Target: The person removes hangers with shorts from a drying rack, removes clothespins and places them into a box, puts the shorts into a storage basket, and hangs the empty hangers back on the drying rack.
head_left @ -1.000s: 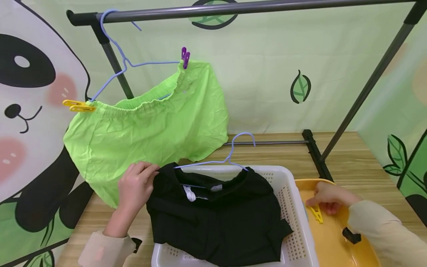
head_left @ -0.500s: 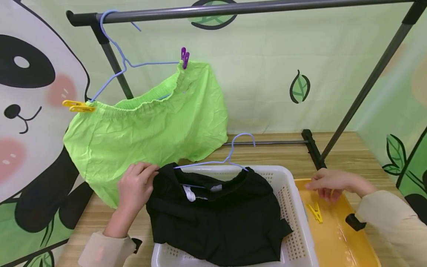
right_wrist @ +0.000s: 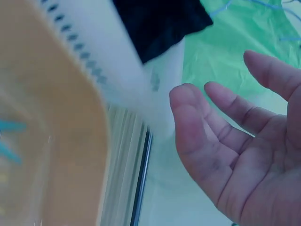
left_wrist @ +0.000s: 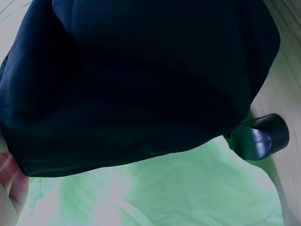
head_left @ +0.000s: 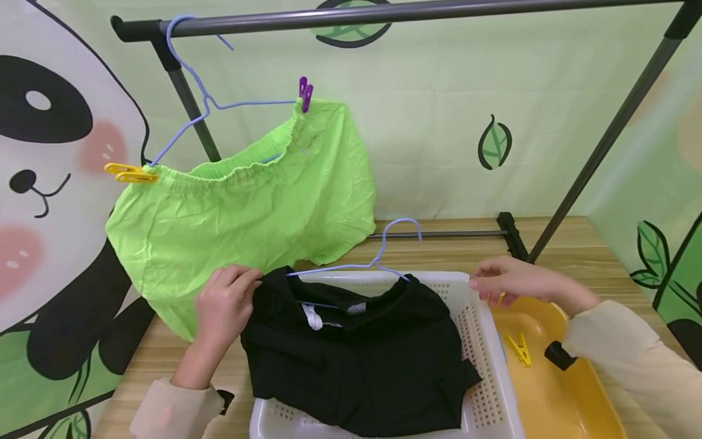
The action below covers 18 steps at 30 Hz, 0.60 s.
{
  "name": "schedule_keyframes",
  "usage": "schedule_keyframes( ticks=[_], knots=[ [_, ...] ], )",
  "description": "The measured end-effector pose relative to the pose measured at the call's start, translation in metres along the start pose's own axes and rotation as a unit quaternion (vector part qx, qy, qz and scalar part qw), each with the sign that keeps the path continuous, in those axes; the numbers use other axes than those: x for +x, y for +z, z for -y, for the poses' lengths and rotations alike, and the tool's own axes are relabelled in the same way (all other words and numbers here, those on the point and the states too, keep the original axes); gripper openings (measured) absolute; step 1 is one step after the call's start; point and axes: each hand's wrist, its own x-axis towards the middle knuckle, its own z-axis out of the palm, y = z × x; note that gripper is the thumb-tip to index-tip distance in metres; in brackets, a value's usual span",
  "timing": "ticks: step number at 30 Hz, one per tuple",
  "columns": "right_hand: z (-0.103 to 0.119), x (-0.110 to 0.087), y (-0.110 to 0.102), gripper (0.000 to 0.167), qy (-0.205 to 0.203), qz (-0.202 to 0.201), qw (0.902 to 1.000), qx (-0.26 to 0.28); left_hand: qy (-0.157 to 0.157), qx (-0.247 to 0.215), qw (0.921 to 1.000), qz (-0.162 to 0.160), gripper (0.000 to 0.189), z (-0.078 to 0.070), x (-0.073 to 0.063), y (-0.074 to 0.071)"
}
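Note:
Black shorts [head_left: 356, 360] with a white drawstring lie over the white basket [head_left: 482, 366], a blue hanger [head_left: 378, 259] set inside their waistband. My left hand [head_left: 227, 305] pinches the waistband's left corner; in the left wrist view the dark cloth [left_wrist: 141, 94] hides most of that hand. Beside the basket's back right corner, my right hand [head_left: 507, 280] hovers with fingers relaxed. The right wrist view shows that palm and its loosely bent fingers [right_wrist: 188, 122] with nothing held. A yellow clothespin [head_left: 519, 350] lies below it in the yellow tray [head_left: 559, 402].
Lime green shorts [head_left: 247, 225] hang at left from the grey rack [head_left: 417, 11] on another hanger [head_left: 205, 100], clipped by a yellow clothespin [head_left: 131, 173] and a purple clothespin [head_left: 304, 94]. A turquoise object [right_wrist: 9, 141] lies in the tray. The rack's foot [head_left: 512, 235] stands behind.
My right hand has risen out of the yellow tray, away from the yellow clothespin, and moved left to the basket's corner. The left hand has kept its grip on the black shorts.

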Motion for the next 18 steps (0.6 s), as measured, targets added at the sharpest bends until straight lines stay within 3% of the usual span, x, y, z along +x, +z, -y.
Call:
schedule_keyframes(
  ticks=[9, 18],
  knots=[
    [0.017, 0.026, 0.013, 0.039, 0.014, 0.032, 0.9969, 0.071, 0.001, -0.001, 1.0000, 0.002, 0.005, 0.000, 0.000, -0.001],
    [0.024, 0.045, 0.018, 0.040, 0.018, 0.042, 0.9930, 0.109, -0.005, -0.001, 1.0000, 0.007, 0.003, -0.001, 0.000, -0.001]
  ],
)
